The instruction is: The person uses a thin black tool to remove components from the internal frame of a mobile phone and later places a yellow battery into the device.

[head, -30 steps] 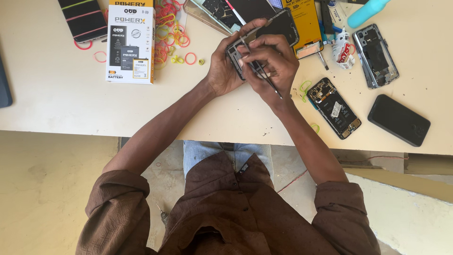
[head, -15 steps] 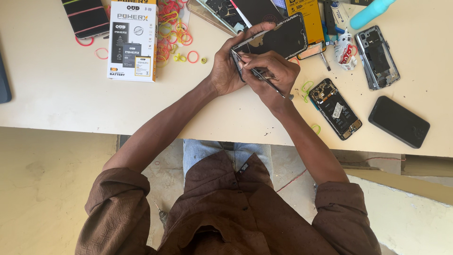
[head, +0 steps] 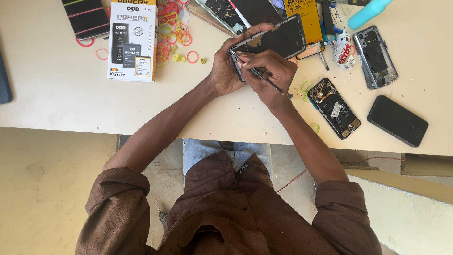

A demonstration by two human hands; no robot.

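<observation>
A pale cream worktable (head: 56, 99) spans the upper part of the view, its near edge running below the fingers; the top is smooth and evenly lit, with soft shadows. Below that edge lies a beige floor (head: 42, 189), matte and a little scuffed, off to the lower left of the fingers. To their lower right a lighter, whitish slab (head: 415, 222) meets the floor along a slanting line.

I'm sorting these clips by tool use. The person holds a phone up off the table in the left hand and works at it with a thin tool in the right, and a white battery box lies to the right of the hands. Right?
Not quite. In the head view the white battery box lies to the left of the hands, beside the rubber bands. The rest stands: the left hand holds the phone off the table, and the right hand works a thin tool.
</observation>
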